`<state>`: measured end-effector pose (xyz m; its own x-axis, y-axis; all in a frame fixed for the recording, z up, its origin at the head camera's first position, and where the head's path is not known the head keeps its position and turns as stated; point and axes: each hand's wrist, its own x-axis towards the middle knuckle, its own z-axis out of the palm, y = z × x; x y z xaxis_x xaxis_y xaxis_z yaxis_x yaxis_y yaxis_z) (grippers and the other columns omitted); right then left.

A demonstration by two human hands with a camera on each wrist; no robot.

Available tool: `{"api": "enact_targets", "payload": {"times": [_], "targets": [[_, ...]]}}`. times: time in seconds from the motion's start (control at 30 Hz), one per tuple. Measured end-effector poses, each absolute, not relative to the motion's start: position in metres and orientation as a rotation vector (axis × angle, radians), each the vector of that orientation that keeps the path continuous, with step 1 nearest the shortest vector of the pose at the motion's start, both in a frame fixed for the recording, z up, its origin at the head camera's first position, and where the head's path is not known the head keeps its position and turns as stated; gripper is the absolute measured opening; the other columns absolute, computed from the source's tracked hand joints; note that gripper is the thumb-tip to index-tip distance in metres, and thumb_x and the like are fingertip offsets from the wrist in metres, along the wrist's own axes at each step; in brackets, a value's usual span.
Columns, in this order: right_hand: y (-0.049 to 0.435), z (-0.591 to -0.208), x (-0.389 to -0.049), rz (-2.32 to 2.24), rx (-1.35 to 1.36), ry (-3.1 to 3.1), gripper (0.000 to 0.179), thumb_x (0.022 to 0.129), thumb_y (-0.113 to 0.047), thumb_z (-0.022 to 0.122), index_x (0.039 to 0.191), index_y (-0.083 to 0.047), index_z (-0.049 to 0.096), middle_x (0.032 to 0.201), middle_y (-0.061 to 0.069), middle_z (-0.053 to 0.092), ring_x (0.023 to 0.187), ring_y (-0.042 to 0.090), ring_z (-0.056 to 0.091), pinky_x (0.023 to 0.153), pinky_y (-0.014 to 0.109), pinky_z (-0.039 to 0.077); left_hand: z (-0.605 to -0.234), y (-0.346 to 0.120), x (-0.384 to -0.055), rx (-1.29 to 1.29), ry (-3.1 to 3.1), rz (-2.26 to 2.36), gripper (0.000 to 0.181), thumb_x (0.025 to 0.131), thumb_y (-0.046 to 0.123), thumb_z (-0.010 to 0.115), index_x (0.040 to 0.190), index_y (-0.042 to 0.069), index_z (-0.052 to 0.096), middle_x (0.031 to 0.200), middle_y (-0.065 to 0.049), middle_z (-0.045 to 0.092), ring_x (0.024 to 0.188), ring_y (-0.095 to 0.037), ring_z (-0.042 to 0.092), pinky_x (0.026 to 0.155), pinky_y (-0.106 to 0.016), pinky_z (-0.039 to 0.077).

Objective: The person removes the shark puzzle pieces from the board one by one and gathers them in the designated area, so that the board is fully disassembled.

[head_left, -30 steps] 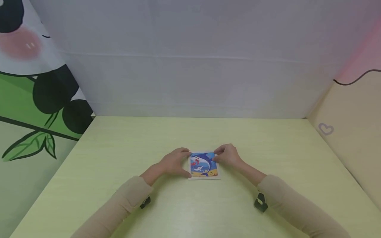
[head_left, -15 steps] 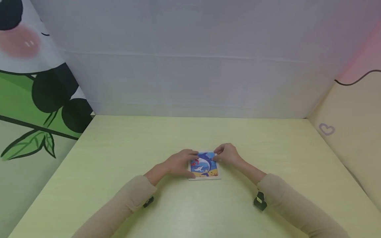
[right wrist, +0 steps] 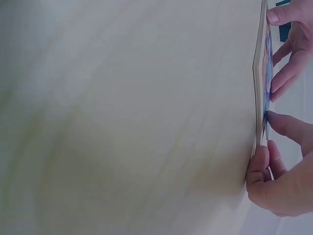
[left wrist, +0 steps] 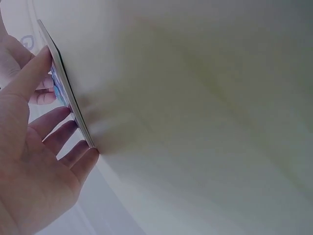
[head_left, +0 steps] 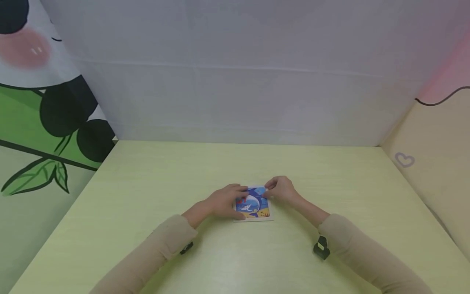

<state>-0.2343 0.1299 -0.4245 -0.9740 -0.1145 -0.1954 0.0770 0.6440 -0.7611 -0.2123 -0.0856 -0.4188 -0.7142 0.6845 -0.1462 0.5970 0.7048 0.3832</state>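
Observation:
A small square picture puzzle board with a shark picture and a pale border lies flat on the table. My left hand reaches over its left side with fingers extended; the fingertips rest on the picture and the thumb lies at the near left corner. In the left wrist view those fingers are spread along the thin board. At the far right corner my right hand pinches the edge, its thumb on the picture and curled fingers beside the border. The left hand hides part of the picture.
A grey-white wall rises behind the table. A painted panel stands on the left and a beige one on the right. Dark wrist cameras hang under both sleeves.
My left hand has slid rightward from the board's left edge onto the picture, covering more of it. The right hand has stayed at the far right corner.

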Motion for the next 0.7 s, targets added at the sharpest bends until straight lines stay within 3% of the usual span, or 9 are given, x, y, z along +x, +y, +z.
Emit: {"api": "enact_targets", "payload": {"times": [0.43, 0.7], "targets": [[0.1289, -0.4266, -0.2344, -1.333, -0.060, 2.607, 0.032, 0.069, 0.000, 0.075, 0.098, 0.003, 0.061, 0.083, 0.010, 0.064, 0.073, 0.017, 0.059, 0.063, 0.024, 0.051, -0.4164, -0.0844, -0.2120, 1.009, 2.633, 0.453, 0.069, 0.077, 0.041, 0.069, 0.133, 0.008, 0.046, 0.143, -0.006, 0.035, 0.134, -0.029, 0.025, 0.106, -0.045, 0.028], [0.1301, -0.4257, -0.2332, -1.266, -0.186, 2.627, 0.024, 0.071, -0.001, 0.073, 0.094, 0.002, 0.065, 0.082, 0.008, 0.064, 0.074, 0.016, 0.058, 0.068, 0.025, 0.051, -0.4191, -0.0863, -0.2089, 0.914, 2.719, 0.416, 0.072, 0.073, 0.045, 0.071, 0.131, 0.009, 0.048, 0.142, -0.008, 0.036, 0.131, -0.025, 0.030, 0.102, -0.042, 0.034]]}}
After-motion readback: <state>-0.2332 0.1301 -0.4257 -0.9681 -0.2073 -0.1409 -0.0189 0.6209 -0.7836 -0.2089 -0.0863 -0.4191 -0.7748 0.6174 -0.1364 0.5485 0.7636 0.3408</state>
